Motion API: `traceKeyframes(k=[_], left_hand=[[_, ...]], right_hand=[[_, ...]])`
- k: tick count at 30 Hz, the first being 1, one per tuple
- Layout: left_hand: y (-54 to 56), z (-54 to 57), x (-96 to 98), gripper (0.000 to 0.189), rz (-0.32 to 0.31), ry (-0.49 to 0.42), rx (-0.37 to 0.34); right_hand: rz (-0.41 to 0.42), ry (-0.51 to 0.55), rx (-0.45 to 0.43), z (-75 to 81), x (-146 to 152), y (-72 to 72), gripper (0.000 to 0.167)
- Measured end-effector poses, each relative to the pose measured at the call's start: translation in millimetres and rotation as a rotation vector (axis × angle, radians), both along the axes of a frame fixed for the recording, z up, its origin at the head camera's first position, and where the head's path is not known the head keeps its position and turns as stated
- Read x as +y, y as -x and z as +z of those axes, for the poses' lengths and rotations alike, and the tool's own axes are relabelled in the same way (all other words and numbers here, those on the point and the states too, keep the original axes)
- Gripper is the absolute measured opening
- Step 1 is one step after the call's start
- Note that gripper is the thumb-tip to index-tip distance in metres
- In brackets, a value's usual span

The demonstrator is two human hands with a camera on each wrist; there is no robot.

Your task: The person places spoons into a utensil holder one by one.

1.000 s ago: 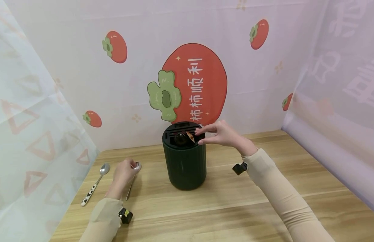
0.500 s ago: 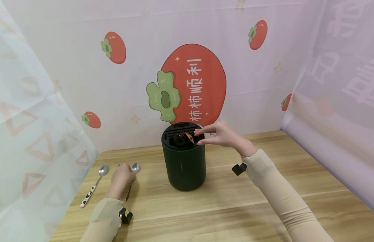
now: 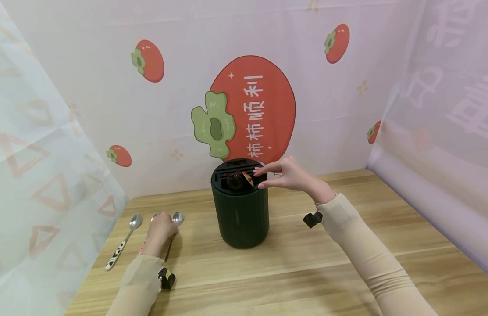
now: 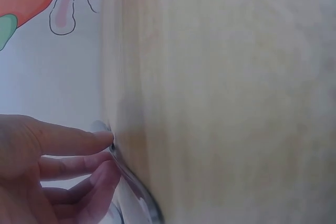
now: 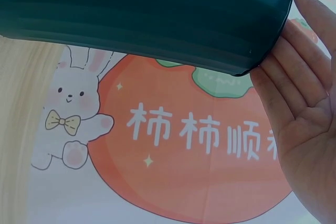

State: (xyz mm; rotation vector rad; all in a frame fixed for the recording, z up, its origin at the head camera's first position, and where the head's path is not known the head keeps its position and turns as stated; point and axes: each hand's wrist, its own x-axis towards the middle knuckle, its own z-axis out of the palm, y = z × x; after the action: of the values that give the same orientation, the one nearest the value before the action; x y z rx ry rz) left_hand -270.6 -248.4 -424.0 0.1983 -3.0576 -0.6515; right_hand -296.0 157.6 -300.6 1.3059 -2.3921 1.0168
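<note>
My left hand (image 3: 161,229) pinches 1 silver spoon (image 3: 178,218) near its bowl, on the worktop (image 3: 244,281); my right hand (image 3: 289,174), thumb and fingers parted, touches the green holder (image 3: 244,219). A firm pinch, clear of the cow-print spoon (image 3: 118,253) farther left, should serve best.

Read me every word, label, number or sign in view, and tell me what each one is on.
"柿柿顺利": white characters on the large red persimmon printed on the back cloth.
Pale characters on the right-hand cloth: too faint to read.
Marks on the persimmon's green leaf cap: too small to read.
Dark green container: no lettering visible.
</note>
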Motion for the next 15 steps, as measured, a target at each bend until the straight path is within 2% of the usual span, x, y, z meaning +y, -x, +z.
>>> traceKeyframes(k=[15], left_hand=[[7.3,-5.9,-0.5,0.026,0.026,-0.014,-0.001]], right_hand=[[-0.008,-0.011,-0.023,1.6,0.3,0.7,0.03]])
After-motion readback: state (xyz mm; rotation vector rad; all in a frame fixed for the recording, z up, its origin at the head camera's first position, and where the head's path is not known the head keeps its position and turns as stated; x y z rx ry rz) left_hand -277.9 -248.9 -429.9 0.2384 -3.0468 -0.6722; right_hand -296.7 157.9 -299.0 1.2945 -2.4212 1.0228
